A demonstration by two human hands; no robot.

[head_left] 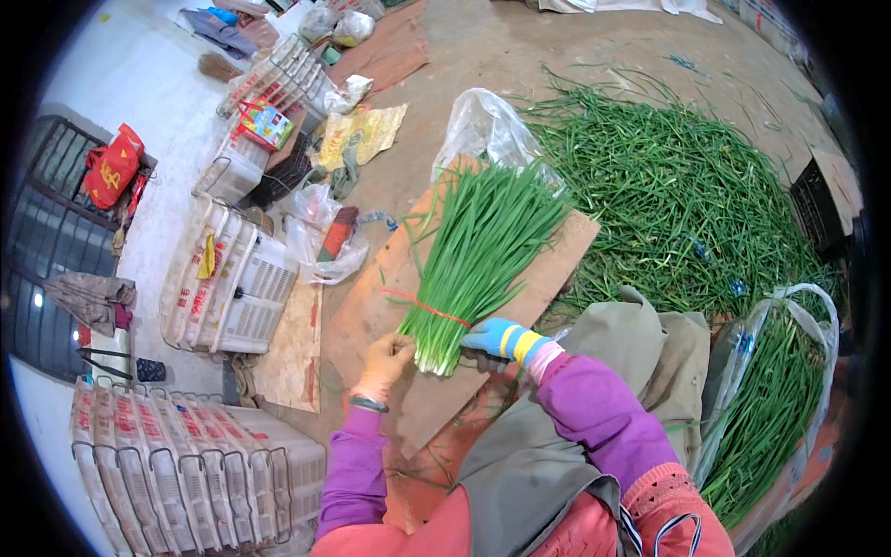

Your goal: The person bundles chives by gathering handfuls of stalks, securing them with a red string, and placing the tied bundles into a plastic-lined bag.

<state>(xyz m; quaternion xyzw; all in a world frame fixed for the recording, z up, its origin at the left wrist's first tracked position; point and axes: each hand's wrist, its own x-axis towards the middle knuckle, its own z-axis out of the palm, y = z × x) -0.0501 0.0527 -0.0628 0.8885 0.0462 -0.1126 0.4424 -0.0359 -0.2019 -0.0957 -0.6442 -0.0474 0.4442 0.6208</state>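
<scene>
A thick bundle of garlic chives (pixel 483 251) lies on a wooden board (pixel 432 404) in front of me, its pale cut ends toward me and its green leaves fanning away. Across its lower stems runs a red tie (pixel 422 306), with one end sticking out past the left side. My left hand (pixel 382 367), in a tan glove, is curled closed against the left edge of the stems; what its fingertips pinch is hidden. My right hand (pixel 506 342), in a blue and yellow glove, grips the right side of the stems by the tie's right end.
A big heap of loose chives (pixel 668 195) covers the floor at the right. Nearer stands a clear bag of chives (pixel 770 408). Stacked white plastic crates (pixel 186 464) line the left side, with more crates (pixel 232 278) beyond. A crumpled plastic bag (pixel 483 121) touches the board's far end.
</scene>
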